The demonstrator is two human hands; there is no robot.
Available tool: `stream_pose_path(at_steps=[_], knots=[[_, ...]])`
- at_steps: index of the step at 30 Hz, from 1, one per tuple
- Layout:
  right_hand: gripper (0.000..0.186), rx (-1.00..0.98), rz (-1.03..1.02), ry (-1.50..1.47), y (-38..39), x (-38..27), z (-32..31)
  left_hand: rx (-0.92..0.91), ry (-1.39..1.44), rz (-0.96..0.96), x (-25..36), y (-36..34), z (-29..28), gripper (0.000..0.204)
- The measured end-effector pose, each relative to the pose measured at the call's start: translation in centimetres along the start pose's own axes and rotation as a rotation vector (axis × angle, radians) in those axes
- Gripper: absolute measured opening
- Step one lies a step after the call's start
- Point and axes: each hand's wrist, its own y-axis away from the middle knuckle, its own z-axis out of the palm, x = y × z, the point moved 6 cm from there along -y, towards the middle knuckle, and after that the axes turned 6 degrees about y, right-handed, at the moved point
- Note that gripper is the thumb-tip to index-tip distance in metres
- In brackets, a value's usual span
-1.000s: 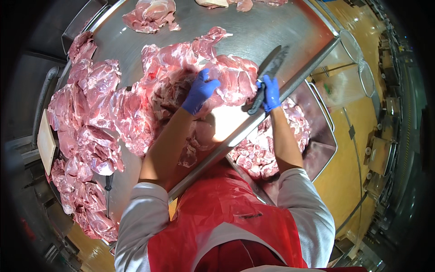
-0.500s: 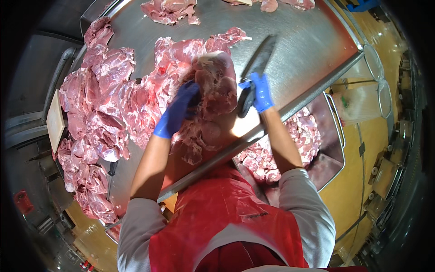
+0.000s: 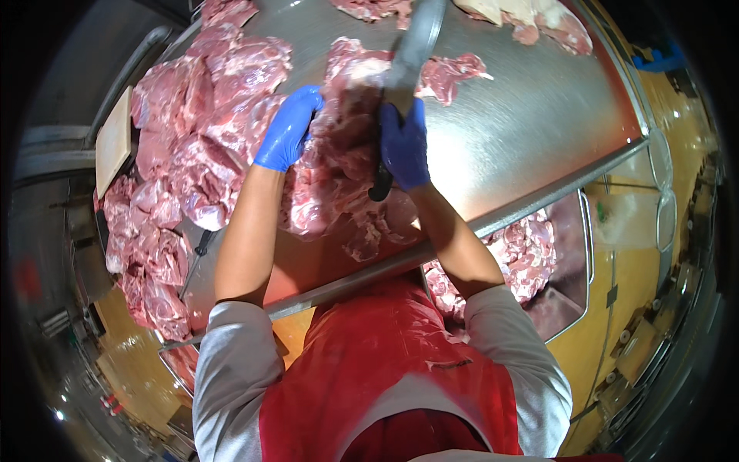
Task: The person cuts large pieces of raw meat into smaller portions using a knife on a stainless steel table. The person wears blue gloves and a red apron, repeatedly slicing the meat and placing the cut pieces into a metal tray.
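My left hand [image 3: 289, 131], in a blue glove, has its fingers curled against the left side of a piece of raw meat [image 3: 342, 142]; its fingertips are partly hidden. My right hand [image 3: 404, 146], also gloved in blue, is closed round the black handle of a knife [image 3: 417, 46]. The broad blade points away from me, over the far right part of the meat, and is a little blurred. Under and around this piece lie more pieces of raw meat, running together so that their edges are hard to tell apart.
Raw meat pieces [image 3: 208, 162] heap along the left of the steel table [image 3: 531, 131]. Paler pieces [image 3: 539, 23] lie at its far edge. A dark-handled tool [image 3: 203, 245] sits by the left heap. Below the raised table rim, a metal tub [image 3: 566, 296] holds cut meat.
My right hand has swung the knife leftward over the meat beside my left hand. My left hand has shifted away from me along the meat. The whole view has shifted too.
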Motion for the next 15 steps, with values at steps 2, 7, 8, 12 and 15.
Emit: stream_pose_path(at_steps=[2,7,8,12,15], knots=[[0.024,-0.084,-0.119,0.221,-0.2,-2.7,2.6,0.043,0.033,0.045,-2.1,1.9,-4.1,0.041],[0.03,-0.248,-0.287,0.624,-1.7,-4.3,5.4,0.103,-0.08,0.378,-8.6,4.5,-4.2,0.068],[0.033,-0.262,-0.291,0.672,-1.5,-4.5,5.6,0.155,-0.283,0.454,-8.5,5.1,-4.0,0.072],[0.033,-0.232,-0.147,0.677,-1.5,-2.6,4.8,0.261,-0.584,0.559,-7.5,6.2,-6.8,0.063],[0.031,-0.136,-0.236,0.611,-0.5,-2.8,4.1,0.137,-0.54,0.436,-8.7,7.3,-8.8,0.038]])
